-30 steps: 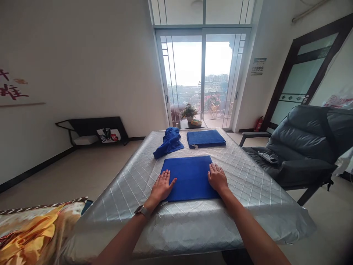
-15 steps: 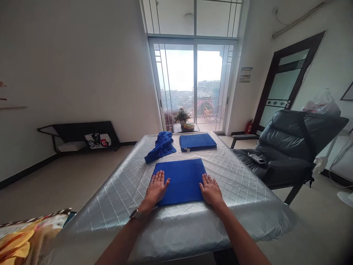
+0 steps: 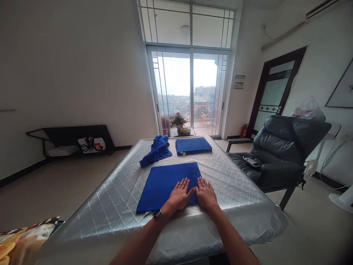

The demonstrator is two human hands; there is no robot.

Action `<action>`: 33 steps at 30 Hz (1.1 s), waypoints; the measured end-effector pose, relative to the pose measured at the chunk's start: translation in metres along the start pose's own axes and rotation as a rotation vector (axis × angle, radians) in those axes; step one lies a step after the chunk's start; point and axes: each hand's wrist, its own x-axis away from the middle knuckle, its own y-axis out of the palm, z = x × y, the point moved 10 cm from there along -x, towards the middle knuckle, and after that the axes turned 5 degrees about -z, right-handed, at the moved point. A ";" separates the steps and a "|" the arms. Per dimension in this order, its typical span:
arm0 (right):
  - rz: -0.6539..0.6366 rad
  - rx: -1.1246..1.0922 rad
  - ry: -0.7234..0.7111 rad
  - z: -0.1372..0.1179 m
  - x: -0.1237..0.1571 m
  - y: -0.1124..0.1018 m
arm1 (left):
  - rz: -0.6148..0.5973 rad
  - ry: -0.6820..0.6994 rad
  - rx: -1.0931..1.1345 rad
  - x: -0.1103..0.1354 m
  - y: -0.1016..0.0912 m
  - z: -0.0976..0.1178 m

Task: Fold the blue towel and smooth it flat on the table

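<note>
A folded blue towel lies flat on the silver quilted table cover in front of me. My left hand rests flat on the towel's right part, fingers spread, a watch on its wrist. My right hand lies flat beside it at the towel's right edge, fingers stretched out. The two hands nearly touch. Farther back on the table sit a neatly folded blue towel and a crumpled blue cloth.
A dark recliner chair with a remote on its seat stands right of the table. Glass balcony doors and a potted plant are behind. A low black shelf lines the left wall. A patterned cushion is at lower left.
My left hand has slid right across the towel from its left edge to beside my right hand. The view has shifted, and the towel now extends to the left of both hands.
</note>
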 end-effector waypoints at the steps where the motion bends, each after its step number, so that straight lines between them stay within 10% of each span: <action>1: 0.004 -0.007 0.004 0.000 0.000 -0.001 | -0.010 -0.041 -0.007 0.008 -0.001 -0.018; 10: 0.013 -0.009 0.014 0.000 0.000 -0.002 | 0.007 -0.308 -0.119 0.102 0.001 -0.156; 33: -0.090 0.051 0.054 0.000 0.027 0.007 | 0.104 -0.383 -0.042 0.115 0.000 -0.159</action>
